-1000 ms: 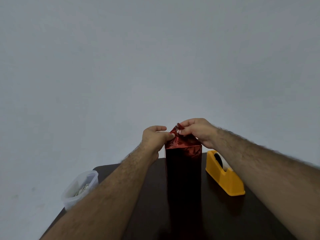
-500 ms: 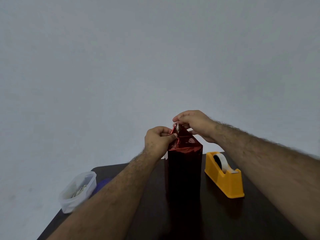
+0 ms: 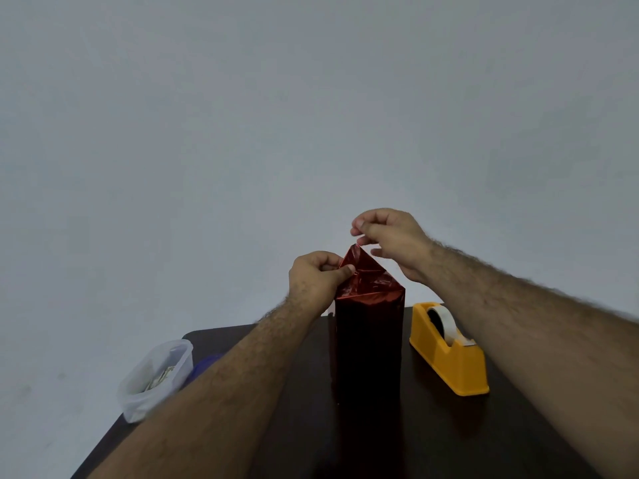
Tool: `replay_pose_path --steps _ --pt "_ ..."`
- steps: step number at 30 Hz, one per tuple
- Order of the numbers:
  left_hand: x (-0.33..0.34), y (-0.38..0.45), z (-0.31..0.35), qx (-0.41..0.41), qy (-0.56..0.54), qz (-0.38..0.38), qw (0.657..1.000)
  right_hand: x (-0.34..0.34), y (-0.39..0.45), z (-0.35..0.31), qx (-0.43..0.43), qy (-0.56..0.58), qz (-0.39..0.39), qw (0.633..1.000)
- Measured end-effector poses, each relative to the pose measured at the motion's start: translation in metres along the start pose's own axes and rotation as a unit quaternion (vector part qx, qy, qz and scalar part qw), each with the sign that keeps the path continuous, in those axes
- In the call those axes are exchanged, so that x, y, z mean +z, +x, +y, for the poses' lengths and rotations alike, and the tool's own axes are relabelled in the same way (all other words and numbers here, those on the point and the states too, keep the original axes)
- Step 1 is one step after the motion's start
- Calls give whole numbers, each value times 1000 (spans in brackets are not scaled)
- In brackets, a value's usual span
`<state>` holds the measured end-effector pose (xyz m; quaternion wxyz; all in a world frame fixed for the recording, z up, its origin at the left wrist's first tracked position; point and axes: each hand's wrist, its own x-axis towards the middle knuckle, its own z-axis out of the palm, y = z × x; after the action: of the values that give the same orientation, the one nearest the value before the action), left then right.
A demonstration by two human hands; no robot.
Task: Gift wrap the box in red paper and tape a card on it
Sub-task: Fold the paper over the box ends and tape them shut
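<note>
A tall box [image 3: 368, 344] wrapped in shiny red paper stands upright in the middle of the dark table [image 3: 449, 440]. At its top the paper rises into a pointed triangular flap [image 3: 364, 271]. My left hand [image 3: 313, 280] pinches the folded paper at the flap's left edge. My right hand [image 3: 396, 242] is above the box, and its curled fingertips pinch the very tip of the flap. No card is in view.
A yellow tape dispenser [image 3: 449, 356] with a roll of clear tape sits just right of the box. At the table's left edge is a clear plastic container [image 3: 155, 378], with a blue object [image 3: 204, 364] beside it. A plain grey wall fills the background.
My right hand has risen, drawing the flap from crumpled over the box top into an upright point. My left hand has stayed pinching the left side.
</note>
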<state>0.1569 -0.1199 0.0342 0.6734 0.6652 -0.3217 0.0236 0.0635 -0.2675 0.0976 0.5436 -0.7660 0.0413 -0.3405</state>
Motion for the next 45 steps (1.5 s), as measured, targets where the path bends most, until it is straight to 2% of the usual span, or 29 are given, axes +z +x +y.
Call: replay_pose_path --steps 2,5,7,9,11,13,17,19,23,28,30,32,34,36,38,40,45 --pt "-1 1 0 0 1 -2 1000 -5 2 -4 1 -39 -19 999" --pt "-1 2 1 1 0 -12 1000 -8 2 -9 1 -158 -100 982" --pt "0 2 1 2 -2 -16 1000 -6 4 -9 -13 -214 -96 972" --pt "0 2 1 4 -3 -14 1000 -3 7 -8 -29 -197 -61 978" --pt "1 1 -1 2 -5 -11 1000 -1 8 -5 -45 -122 -18 991" --pt "0 2 -1 4 -1 -11 1000 -3 4 -5 -39 -76 -9 996" --pt "-5 0 4 3 -21 -18 1000 -18 -8 4 54 -145 -140 978" --pt "-8 -2 8 1 -33 -18 999 -23 -14 14 72 -133 -167 974" --pt "-12 -5 11 12 -36 -32 999 -23 -23 30 29 -105 -108 988" --pt "-20 -13 13 58 -16 -109 992 -19 -32 47 -76 -140 -31 987" --pt "-23 -16 13 68 -2 -129 989 -18 -38 50 -94 -125 -23 987" --pt "-25 -17 13 71 6 -134 988 -18 -41 50 -75 -89 -23 993" --pt "-26 -15 12 77 17 -130 988 -23 -42 50 -56 -64 -57 995" --pt "-27 -14 14 88 31 -128 987 -30 -44 51 -68 -104 -114 986" --pt "-26 -14 16 97 40 -128 986 -34 -49 47 -89 -202 -156 963" --pt "-25 -14 18 95 43 -130 986 -36 -51 43 -105 -284 -161 939" --pt "-28 -10 18 89 65 -143 984 -32 -56 31 -149 -330 -142 921"
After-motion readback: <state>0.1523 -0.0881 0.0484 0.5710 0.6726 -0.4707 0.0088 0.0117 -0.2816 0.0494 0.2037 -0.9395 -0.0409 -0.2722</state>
